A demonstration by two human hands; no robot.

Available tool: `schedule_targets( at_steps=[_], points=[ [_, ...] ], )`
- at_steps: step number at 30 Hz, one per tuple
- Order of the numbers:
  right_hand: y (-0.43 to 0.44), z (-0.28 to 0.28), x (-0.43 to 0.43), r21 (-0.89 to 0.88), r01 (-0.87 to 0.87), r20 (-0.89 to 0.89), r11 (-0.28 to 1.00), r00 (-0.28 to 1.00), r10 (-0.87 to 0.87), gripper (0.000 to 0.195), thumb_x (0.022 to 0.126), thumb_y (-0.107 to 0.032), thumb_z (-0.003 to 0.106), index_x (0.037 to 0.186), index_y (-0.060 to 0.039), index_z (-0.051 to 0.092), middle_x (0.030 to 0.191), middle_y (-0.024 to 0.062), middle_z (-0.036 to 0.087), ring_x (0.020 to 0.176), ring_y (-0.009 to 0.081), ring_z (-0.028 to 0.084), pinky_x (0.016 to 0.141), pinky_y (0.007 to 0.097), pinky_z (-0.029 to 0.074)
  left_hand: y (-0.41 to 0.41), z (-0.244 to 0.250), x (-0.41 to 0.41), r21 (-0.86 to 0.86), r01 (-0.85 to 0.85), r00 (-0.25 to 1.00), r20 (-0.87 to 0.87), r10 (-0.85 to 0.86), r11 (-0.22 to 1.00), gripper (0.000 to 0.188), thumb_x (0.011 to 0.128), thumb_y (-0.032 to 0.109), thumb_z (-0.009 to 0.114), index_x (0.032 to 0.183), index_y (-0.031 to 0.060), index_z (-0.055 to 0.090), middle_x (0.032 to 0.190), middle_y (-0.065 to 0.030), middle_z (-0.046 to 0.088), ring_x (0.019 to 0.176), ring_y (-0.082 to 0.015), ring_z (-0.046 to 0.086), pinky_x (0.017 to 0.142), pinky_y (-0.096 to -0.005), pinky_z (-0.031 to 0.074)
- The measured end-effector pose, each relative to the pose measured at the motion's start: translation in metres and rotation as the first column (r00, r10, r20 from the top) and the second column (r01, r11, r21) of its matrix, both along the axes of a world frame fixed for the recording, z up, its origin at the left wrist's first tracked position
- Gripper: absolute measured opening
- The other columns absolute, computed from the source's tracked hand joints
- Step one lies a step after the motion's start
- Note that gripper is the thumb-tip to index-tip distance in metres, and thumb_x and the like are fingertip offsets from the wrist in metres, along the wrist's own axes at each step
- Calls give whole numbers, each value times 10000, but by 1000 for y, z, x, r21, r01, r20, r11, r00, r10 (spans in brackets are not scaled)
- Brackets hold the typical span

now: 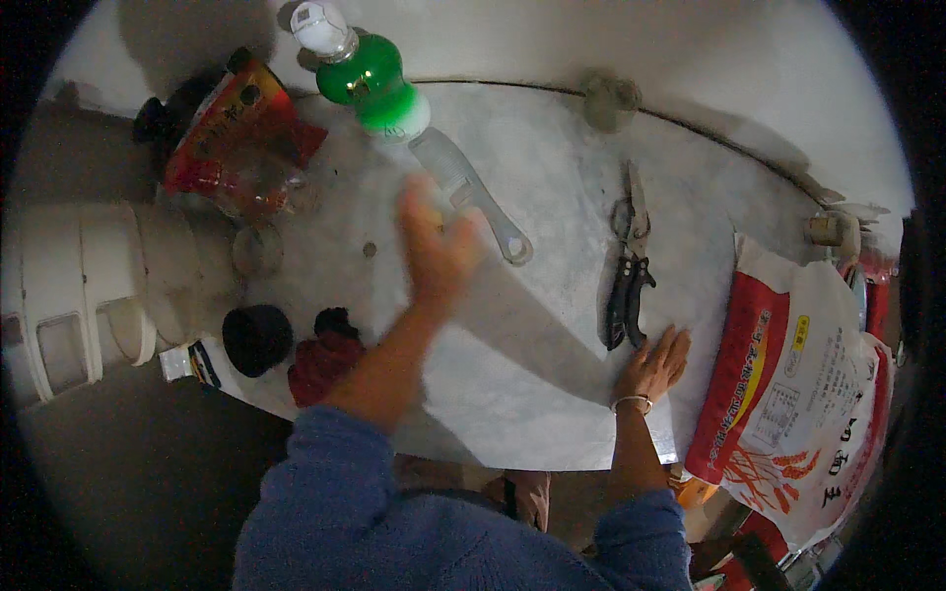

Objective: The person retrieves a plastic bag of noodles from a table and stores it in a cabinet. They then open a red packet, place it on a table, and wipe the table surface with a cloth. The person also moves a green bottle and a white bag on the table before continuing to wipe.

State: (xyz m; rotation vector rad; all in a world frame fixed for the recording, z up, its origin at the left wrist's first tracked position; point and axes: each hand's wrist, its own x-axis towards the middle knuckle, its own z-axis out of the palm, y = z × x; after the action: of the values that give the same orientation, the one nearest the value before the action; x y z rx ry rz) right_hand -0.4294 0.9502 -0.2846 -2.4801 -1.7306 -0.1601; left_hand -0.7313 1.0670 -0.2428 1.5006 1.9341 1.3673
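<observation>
Blurred by motion, my left hand (pixel 437 247) is over the pale tabletop (pixel 517 414), its fingers apart and nothing seen in it. Just beyond its fingertips lies a grey translucent comb (pixel 473 193) with a holed handle. Past the comb stands a green bottle (pixel 377 77) with a white cap. My right hand (pixel 654 366), with a bracelet at the wrist, rests flat on the table near the right side. Its fingertips are close to black-handled scissors (pixel 630 277), which lie with their blades pointing away from me.
On the right lies a large white and red printed sack (pixel 783 384). A red plastic packet (pixel 236 140) sits at the back left, with a clear glass (pixel 257 250) near it. Dark red cloth (pixel 325 362) and a black round object (pixel 257 340) are at the left edge, beside white stacked plastic chairs (pixel 81 288).
</observation>
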Motion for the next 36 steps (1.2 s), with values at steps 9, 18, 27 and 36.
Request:
schedule_targets(
  at_steps=[9,18,27,36],
  points=[
    [-3,-9,6,-4,8,23,1000,1000,-8,502,844,-296,418,1293,-98,313,1368,110,248,1262,265,222,1027,424,139,114,0,-108,144,-17,983,183,-10,989,889,596,256,761,1257,-1,224,1214,-158,370,1111,-267,378,951,-350,288],
    [-4,-3,3,7,7,-7,1000,1000,-7,500,828,-287,450,1272,-87,339,1360,133,251,1262,285,217,1019,431,157,128,-8,-77,13,-4,972,234,0,1000,672,567,226,773,1098,11,422,1046,-120,518,951,-237,508,840,-344,394],
    [-2,2,2,-38,22,-71,999,997,-25,514,802,-252,490,1269,-94,345,1360,139,244,1272,285,190,1024,439,137,136,-12,26,3,162,980,120,-161,987,667,565,275,762,1110,78,430,1046,-112,535,949,-275,523,820,-357,407],
    [0,7,-3,-48,63,-109,997,992,-68,550,773,-238,519,1275,-108,336,1362,136,243,1274,282,186,1029,441,113,158,14,74,-124,224,974,11,-224,967,738,568,316,750,1143,52,369,1072,-135,509,984,-303,500,824,-381,401]
  ],
)
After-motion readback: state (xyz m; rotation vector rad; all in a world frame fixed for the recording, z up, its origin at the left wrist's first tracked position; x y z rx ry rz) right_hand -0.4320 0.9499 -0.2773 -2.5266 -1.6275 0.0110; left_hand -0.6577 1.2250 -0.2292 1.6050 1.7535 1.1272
